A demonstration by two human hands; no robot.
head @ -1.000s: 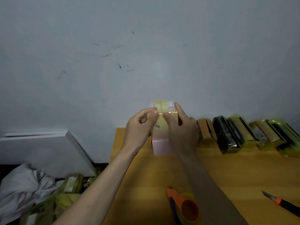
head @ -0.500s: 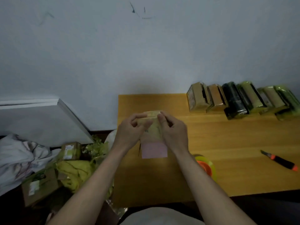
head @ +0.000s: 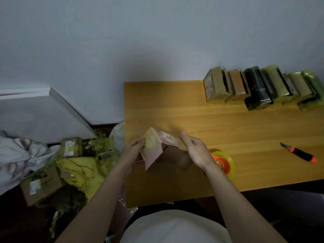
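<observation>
Over the near left part of the wooden table [head: 175, 95], a small pink and pale yellow box [head: 158, 144] is held between both hands, tilted so that one long edge points up and its pink side slopes down toward the person; a dark shadow lies on the wood beneath it, and whether its lowest corner touches the table cannot be told. The left hand [head: 131, 152] grips the box's left end, its fingers [head: 139, 142] curled close together round the yellowish face. The right hand [head: 196, 151] holds the right end with the thumb laid straight along the upper edge and the other fingers wrapped behind the box, their tips hidden. Just beside the right wrist sits an orange and yellow tape dispenser [head: 227, 164]. Well apart to the right lies an orange and black utility knife [head: 300, 153]. Along the far edge, against the wall, stands a row of wrapped packages [head: 259, 90], some brown, one black, some greenish. Off the table's left side, on the floor, are cardboard parcels [head: 71, 147] with white labels, crumpled yellow-green wrapping [head: 82, 171], a pale cloth [head: 15, 155] and a white board [head: 43, 113] leaning on the wall.
</observation>
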